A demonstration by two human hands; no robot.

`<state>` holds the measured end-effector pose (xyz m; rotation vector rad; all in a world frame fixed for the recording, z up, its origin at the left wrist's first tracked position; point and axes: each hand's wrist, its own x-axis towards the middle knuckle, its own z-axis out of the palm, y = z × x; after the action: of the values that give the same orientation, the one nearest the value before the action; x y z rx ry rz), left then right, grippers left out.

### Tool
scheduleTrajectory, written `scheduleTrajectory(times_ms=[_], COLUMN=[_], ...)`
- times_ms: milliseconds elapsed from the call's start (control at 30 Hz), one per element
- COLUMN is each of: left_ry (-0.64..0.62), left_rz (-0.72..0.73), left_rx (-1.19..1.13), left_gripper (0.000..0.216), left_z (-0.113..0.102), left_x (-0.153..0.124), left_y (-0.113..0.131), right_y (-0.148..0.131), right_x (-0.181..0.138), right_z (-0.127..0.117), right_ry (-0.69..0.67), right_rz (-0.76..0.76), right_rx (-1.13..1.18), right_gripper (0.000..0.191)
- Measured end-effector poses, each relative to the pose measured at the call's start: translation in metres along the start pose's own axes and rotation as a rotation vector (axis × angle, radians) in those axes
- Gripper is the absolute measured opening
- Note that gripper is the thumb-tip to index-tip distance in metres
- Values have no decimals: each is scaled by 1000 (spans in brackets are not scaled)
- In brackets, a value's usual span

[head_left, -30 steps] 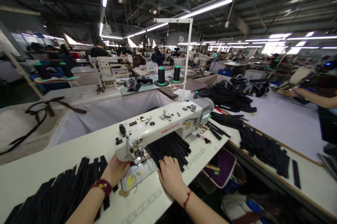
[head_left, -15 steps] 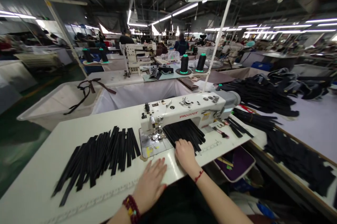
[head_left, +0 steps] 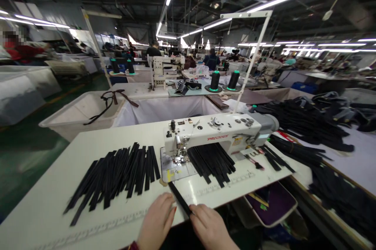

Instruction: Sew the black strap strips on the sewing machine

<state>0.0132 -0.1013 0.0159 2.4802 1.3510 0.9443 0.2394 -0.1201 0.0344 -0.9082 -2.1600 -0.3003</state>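
Strip (head_left: pixel 179 200) is being gripped at its near end by right hand (head_left: pixel 209 223); left hand (head_left: pixel 156 217) is lying loose alongside, ideally guiding it straight.

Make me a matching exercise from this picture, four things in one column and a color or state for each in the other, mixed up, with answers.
Column one:
1. Right hand
2. Sewing machine
3. Thread spools
4. Tray at lower right

Column two:
A. Black with green tops
B. Purple inside
C. White with red lettering
D. Holding one end of a black strip

Right pairs: 1-D, 2-C, 3-A, 4-B
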Motion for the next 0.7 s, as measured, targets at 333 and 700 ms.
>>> scheduleTrajectory(times_ms=[333, 700], left_ry=[-296, -274], left_rz=[-15, -17], left_rx=[350, 376], left_gripper=[43, 42], left_z=[9, 14], left_x=[52, 71], left_y=[-52, -68], right_y=[5, 11], right_x=[19, 9], right_z=[66, 83], right_ry=[-28, -60], right_rz=[51, 271], right_rx=[16, 213], right_gripper=[25, 21])
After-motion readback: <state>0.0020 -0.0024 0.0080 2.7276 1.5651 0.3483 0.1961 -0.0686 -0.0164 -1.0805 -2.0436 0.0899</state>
